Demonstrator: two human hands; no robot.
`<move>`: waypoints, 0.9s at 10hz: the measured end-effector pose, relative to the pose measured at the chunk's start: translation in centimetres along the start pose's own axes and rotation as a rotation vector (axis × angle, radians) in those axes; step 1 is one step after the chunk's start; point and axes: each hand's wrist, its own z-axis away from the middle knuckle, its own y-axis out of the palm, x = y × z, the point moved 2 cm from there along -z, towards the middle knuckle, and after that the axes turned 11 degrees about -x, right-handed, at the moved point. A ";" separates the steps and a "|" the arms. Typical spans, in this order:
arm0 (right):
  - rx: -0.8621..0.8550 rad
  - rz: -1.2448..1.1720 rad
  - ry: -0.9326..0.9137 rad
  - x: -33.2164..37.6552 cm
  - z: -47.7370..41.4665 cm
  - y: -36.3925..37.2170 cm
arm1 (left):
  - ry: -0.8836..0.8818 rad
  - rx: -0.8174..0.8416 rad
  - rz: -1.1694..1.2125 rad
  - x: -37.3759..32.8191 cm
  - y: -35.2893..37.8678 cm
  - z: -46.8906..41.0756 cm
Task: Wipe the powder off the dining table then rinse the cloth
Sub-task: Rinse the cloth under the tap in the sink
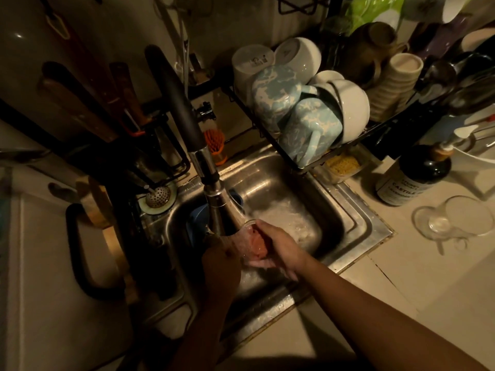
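A pink cloth [255, 247] is bunched between both my hands over the steel sink [348, 223]. Water runs from the tall pull-down tap [211, 188] straight onto the cloth. My left hand [221, 266] grips the cloth's left end from the near side, and my right hand [278, 247] closes over its right side. Much of the cloth is hidden by my fingers. Wet foam or splashing water shows on the sink floor behind my hands. The dining table is out of view.
A dish rack [302, 103] loaded with cups and bowls overhangs the sink's back right. A dark soap bottle [413, 175] and an overturned glass [455, 220] stand on the right counter. Utensils and a strainer [158, 196] sit left of the tap; a blue bowl [199, 218] lies in the sink.
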 end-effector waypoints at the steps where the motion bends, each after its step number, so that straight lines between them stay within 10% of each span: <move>1: 0.090 0.024 0.177 -0.4 0.3 -0.4 | 0.079 0.090 0.090 -0.4 -0.4 -0.3; 5: -0.095 0.069 -0.315 -0.7 0.3 0.6 | -0.040 -0.043 0.121 0.0 1.1 -0.7; 7: -0.272 0.581 -0.544 -0.7 0.5 0.1 | 0.056 0.071 -0.086 -0.3 2.6 -0.7; 9: -0.203 0.829 -0.962 0.1 1.0 -0.3 | -0.410 0.151 0.526 0.9 3.7 -1.8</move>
